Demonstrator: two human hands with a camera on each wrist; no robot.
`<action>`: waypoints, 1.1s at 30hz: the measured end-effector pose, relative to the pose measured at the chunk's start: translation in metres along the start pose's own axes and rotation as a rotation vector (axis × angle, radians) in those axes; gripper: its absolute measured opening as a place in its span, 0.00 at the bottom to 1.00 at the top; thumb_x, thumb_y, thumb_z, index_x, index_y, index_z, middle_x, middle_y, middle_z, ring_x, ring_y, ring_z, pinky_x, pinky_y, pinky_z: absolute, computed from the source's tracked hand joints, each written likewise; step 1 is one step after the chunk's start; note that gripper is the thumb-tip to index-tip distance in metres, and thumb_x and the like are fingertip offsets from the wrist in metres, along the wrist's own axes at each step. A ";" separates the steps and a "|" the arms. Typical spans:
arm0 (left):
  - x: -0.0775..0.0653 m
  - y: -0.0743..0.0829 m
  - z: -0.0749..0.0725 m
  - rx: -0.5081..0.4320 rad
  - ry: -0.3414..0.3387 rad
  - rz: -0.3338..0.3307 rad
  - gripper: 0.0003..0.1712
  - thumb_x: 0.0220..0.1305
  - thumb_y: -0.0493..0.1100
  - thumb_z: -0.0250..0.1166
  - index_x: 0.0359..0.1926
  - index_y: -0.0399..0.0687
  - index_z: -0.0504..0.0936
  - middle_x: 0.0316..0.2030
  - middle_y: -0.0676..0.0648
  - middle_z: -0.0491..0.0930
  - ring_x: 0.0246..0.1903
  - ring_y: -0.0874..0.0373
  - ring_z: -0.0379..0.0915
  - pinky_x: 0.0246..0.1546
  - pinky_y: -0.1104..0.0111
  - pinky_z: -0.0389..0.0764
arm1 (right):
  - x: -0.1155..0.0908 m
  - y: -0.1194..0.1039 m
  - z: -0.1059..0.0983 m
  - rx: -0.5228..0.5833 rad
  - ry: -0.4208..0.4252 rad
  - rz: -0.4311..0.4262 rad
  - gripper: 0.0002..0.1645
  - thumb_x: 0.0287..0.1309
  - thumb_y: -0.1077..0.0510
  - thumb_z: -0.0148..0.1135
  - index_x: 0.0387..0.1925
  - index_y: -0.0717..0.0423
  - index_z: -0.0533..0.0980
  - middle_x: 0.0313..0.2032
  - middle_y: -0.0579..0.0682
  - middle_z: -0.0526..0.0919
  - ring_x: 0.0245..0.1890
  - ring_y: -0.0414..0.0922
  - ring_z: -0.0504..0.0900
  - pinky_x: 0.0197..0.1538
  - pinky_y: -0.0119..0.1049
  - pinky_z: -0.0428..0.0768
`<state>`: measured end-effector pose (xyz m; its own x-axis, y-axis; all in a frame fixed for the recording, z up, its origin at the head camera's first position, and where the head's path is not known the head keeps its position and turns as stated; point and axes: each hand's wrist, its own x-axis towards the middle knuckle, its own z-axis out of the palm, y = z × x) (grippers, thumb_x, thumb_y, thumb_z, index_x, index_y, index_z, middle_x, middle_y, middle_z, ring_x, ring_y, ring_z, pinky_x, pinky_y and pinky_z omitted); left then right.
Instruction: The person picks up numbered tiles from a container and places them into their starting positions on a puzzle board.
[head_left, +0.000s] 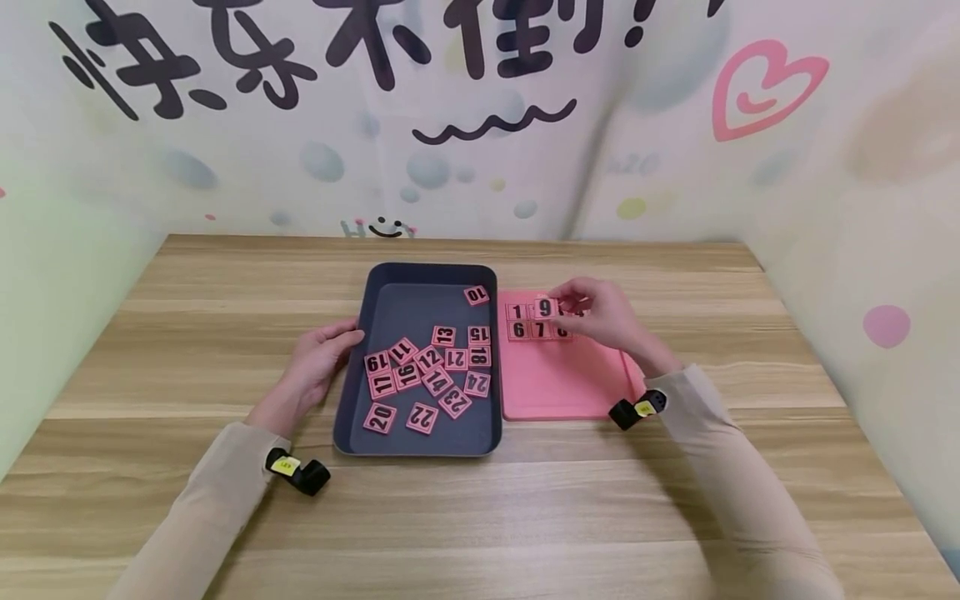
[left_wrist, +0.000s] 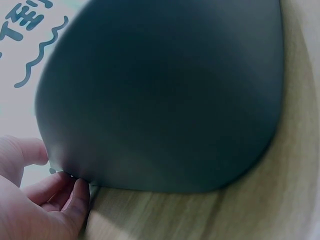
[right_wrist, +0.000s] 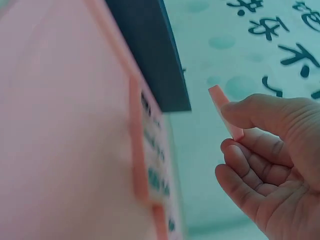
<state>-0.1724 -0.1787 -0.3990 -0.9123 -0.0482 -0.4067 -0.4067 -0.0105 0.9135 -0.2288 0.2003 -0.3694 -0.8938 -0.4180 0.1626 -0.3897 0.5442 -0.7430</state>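
My left hand [head_left: 318,360] grips the left rim of a dark grey tray [head_left: 420,273], thumb over the edge and fingers against the outer side. Inside the tray lie several pink number tiles [head_left: 423,417], turned at various angles, 10 through 24 among them. Between thumb and fingers my right hand [head_left: 604,315] pinches a pink tile marked 9 [head_left: 544,308]. That tile is held above a pink board [head_left: 562,383], edge-on in the right wrist view. Two rows of tiles stand at the board's top, with 1 [head_left: 517,312], 6 [head_left: 518,330] and 7 [head_left: 540,330] readable; my right hand partly hides others.
Tray and board lie side by side on a wood-grain table [head_left: 465,533]. Behind the table's far edge rises a wall [head_left: 247,179] printed with dark lettering and bubbles. Black wrist cameras [head_left: 300,475] are strapped over both sleeves.
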 end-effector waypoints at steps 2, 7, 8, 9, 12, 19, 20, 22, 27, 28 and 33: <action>-0.001 0.000 0.000 -0.001 -0.003 0.004 0.29 0.67 0.39 0.55 0.67 0.36 0.61 0.67 0.40 0.60 0.56 0.60 0.65 0.64 0.64 0.60 | -0.005 0.008 -0.004 -0.015 -0.003 0.021 0.18 0.46 0.70 0.69 0.42 0.70 0.78 0.33 0.60 0.81 0.34 0.52 0.78 0.41 0.40 0.80; -0.001 -0.001 -0.001 -0.003 0.001 0.001 0.29 0.67 0.39 0.55 0.67 0.36 0.61 0.67 0.39 0.59 0.53 0.62 0.66 0.63 0.66 0.61 | -0.017 0.027 -0.012 -0.073 -0.020 0.061 0.18 0.45 0.71 0.69 0.41 0.71 0.78 0.34 0.61 0.81 0.35 0.52 0.79 0.40 0.39 0.80; -0.001 -0.001 -0.002 -0.003 0.002 0.000 0.29 0.67 0.39 0.55 0.67 0.36 0.61 0.67 0.39 0.60 0.52 0.62 0.66 0.62 0.67 0.62 | -0.019 0.030 -0.013 -0.084 -0.023 0.069 0.18 0.44 0.71 0.69 0.41 0.71 0.78 0.35 0.61 0.81 0.35 0.52 0.79 0.41 0.39 0.80; -0.001 -0.001 -0.002 -0.001 0.003 0.000 0.29 0.67 0.39 0.55 0.67 0.36 0.61 0.67 0.39 0.60 0.52 0.63 0.67 0.62 0.67 0.62 | -0.021 0.033 -0.014 -0.090 -0.026 0.079 0.19 0.43 0.72 0.70 0.41 0.71 0.78 0.35 0.61 0.81 0.35 0.52 0.79 0.41 0.40 0.80; -0.001 -0.001 -0.002 -0.003 0.002 0.002 0.30 0.67 0.39 0.55 0.67 0.35 0.61 0.67 0.39 0.59 0.51 0.63 0.67 0.61 0.69 0.63 | -0.027 0.039 -0.018 -0.109 -0.041 0.106 0.19 0.43 0.71 0.70 0.41 0.72 0.78 0.33 0.60 0.80 0.34 0.52 0.78 0.39 0.37 0.80; -0.001 -0.002 -0.003 -0.008 0.000 -0.006 0.29 0.67 0.40 0.55 0.67 0.36 0.61 0.67 0.40 0.60 0.54 0.61 0.66 0.62 0.67 0.62 | -0.032 0.045 -0.018 -0.133 -0.084 0.168 0.18 0.46 0.67 0.70 0.42 0.70 0.78 0.29 0.55 0.79 0.31 0.47 0.76 0.33 0.29 0.76; -0.001 -0.002 -0.002 -0.010 0.001 -0.008 0.29 0.67 0.40 0.55 0.67 0.37 0.61 0.67 0.40 0.60 0.54 0.60 0.65 0.62 0.66 0.62 | -0.032 0.046 -0.018 -0.135 -0.086 0.174 0.18 0.47 0.67 0.70 0.42 0.69 0.79 0.29 0.55 0.80 0.31 0.47 0.77 0.33 0.29 0.76; 0.000 -0.002 -0.002 -0.011 0.002 -0.010 0.29 0.67 0.40 0.55 0.67 0.37 0.61 0.67 0.41 0.60 0.55 0.60 0.65 0.63 0.66 0.62 | -0.032 0.047 -0.016 -0.149 -0.081 0.182 0.18 0.47 0.67 0.69 0.42 0.69 0.79 0.29 0.55 0.81 0.31 0.47 0.77 0.33 0.30 0.77; 0.001 -0.002 -0.001 -0.014 -0.005 -0.001 0.29 0.67 0.39 0.55 0.67 0.37 0.61 0.67 0.41 0.60 0.57 0.59 0.64 0.63 0.66 0.60 | -0.030 0.047 -0.012 -0.180 -0.053 0.188 0.15 0.49 0.67 0.67 0.41 0.70 0.79 0.30 0.58 0.82 0.31 0.48 0.79 0.35 0.34 0.78; 0.001 -0.002 -0.001 -0.012 -0.005 0.002 0.29 0.67 0.39 0.55 0.67 0.37 0.61 0.67 0.41 0.60 0.58 0.59 0.63 0.63 0.65 0.60 | -0.030 0.047 -0.011 -0.181 -0.047 0.187 0.14 0.50 0.68 0.67 0.40 0.70 0.79 0.31 0.58 0.82 0.31 0.49 0.79 0.35 0.34 0.79; 0.002 -0.001 -0.001 -0.005 -0.005 0.008 0.30 0.67 0.39 0.55 0.67 0.36 0.61 0.67 0.40 0.59 0.58 0.59 0.63 0.64 0.65 0.60 | -0.028 0.047 -0.010 -0.179 -0.032 0.187 0.13 0.50 0.68 0.66 0.39 0.70 0.78 0.31 0.59 0.82 0.32 0.51 0.80 0.36 0.37 0.79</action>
<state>-0.1736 -0.1794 -0.4002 -0.9157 -0.0434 -0.3995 -0.3993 -0.0153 0.9167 -0.2239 0.2449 -0.4027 -0.9475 -0.3196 0.0106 -0.2544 0.7332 -0.6307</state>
